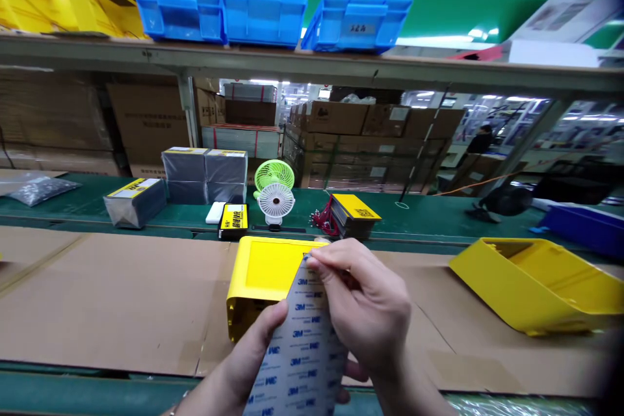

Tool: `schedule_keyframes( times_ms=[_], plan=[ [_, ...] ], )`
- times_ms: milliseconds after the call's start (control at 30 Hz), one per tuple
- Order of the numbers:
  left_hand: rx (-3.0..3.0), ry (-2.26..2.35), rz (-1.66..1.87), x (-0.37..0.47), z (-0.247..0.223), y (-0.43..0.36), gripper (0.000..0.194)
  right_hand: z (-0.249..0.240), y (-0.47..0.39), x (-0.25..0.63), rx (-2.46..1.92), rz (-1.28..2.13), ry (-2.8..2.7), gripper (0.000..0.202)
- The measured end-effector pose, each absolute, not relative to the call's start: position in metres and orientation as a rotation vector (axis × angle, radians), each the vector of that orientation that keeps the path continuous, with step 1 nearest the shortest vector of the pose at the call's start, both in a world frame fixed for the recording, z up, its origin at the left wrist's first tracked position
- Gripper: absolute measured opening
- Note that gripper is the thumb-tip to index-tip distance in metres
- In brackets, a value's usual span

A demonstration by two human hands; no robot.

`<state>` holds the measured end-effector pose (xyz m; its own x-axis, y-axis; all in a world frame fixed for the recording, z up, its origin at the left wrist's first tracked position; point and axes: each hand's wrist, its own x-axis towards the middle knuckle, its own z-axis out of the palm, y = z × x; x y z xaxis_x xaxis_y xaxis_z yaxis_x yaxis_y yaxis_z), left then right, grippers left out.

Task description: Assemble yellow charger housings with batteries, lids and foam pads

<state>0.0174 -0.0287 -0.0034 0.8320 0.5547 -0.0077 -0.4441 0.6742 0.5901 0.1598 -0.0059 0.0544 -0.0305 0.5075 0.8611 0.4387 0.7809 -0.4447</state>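
Note:
My left hand (258, 348) grips a flat adhesive sheet (305, 344) whose white backing is printed with blue 3M marks. The thumb lies along its left edge, and fingertips show past its right edge. At the sheet's top corner, the thumb and forefinger of my right hand (370, 302) are pinched together. Just behind the sheet, a yellow plastic housing (273, 266) rests on the cardboard with its hollow side toward me. The sheet and my hands cover part of it.
Cardboard (121, 299) covers the bench. A yellow shell (526, 286) lies at right. Behind stand a white fan (275, 203), a green fan (274, 175), a stack of yellow-topped labels (355, 214) with red wires beside it, and wrapped packs (205, 175). Blue bins (361, 23) sit on the shelf above.

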Motion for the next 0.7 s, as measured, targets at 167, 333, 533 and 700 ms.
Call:
schedule_keyframes(
  times_ms=[167, 333, 533, 700],
  plan=[
    [0.525, 0.201, 0.678, 0.021, -0.014, -0.028, 0.069, 0.045, -0.006, 0.157, -0.713, -0.252, -1.764, 0.024],
    [0.712, 0.364, 0.854, 0.021, 0.004, -0.031, 0.064, 0.052, -0.01, 0.157, -0.874, -0.226, -1.796, 0.018],
    [0.956, 0.466, 0.879, 0.017, 0.015, -0.033, 0.056, 0.061, -0.013, 0.156, -0.974, -0.017, -1.833, 0.009],
    [0.941, 0.553, 0.83, 0.018, 0.013, -0.036, 0.063, 0.062, -0.014, 0.158, -1.01, 0.113, -1.914, 0.005]
  ],
)
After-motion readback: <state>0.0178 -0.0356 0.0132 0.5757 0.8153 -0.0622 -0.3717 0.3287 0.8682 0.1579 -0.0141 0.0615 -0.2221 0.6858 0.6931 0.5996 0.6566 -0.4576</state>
